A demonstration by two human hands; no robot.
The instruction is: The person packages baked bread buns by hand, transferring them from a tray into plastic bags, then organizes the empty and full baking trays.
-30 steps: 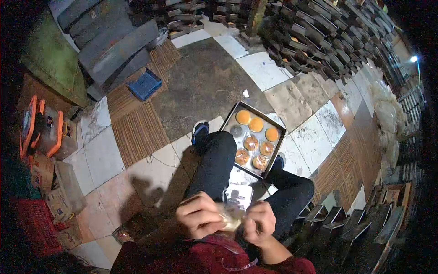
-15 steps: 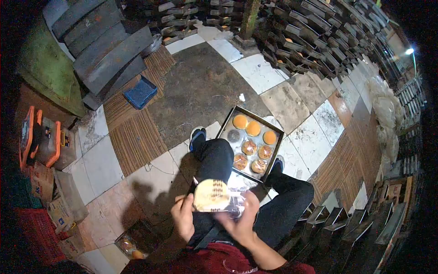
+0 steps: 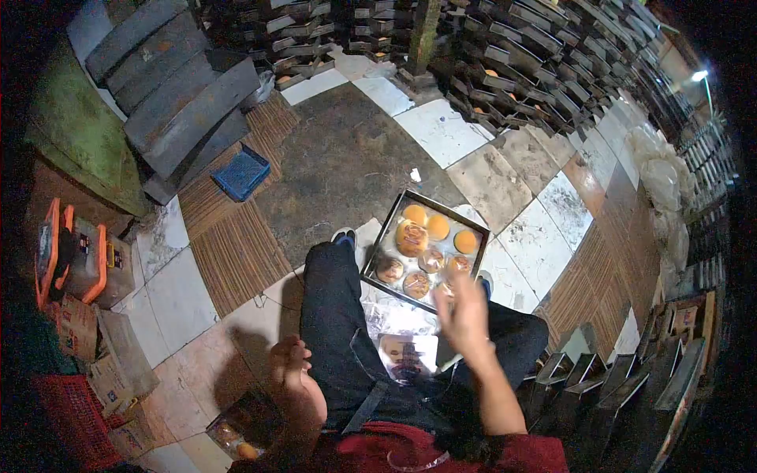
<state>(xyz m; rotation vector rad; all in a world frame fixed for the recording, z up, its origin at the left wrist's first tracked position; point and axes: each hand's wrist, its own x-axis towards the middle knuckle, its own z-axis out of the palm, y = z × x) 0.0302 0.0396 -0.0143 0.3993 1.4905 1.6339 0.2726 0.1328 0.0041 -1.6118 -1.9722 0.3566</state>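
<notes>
My left hand (image 3: 295, 369) is held beside my left thigh, fingers loosely curled and slightly apart, with nothing visible in it. Above the near right side of the black-rimmed tray (image 3: 382, 293) is my right hand (image 3: 467, 319), blurred, its thumb apart from the fingers and no object showing in it. It partly hides the buns there. A larger bun with brown markings (image 3: 412, 238) shows at the tray's left, among plain golden buns (image 3: 465, 241) and brown-topped buns (image 3: 416, 284). Printed clear plastic bags (image 3: 408, 355) lie between my thighs.
A blue tray (image 3: 240, 173) lies on the tiled floor ahead. Stacked dark trays (image 3: 544, 55) stand at the back, and more trays (image 3: 599, 394) are at right. Orange-handled boxes (image 3: 87, 256) and a red crate (image 3: 75, 418) are at left. Another tray with buns (image 3: 229, 433) sits low left.
The patterned bun and clear bag have left my hands, and a brown-marked bun now shows at the tray's left. My right hand has moved forward and right; my left has drawn back left.
</notes>
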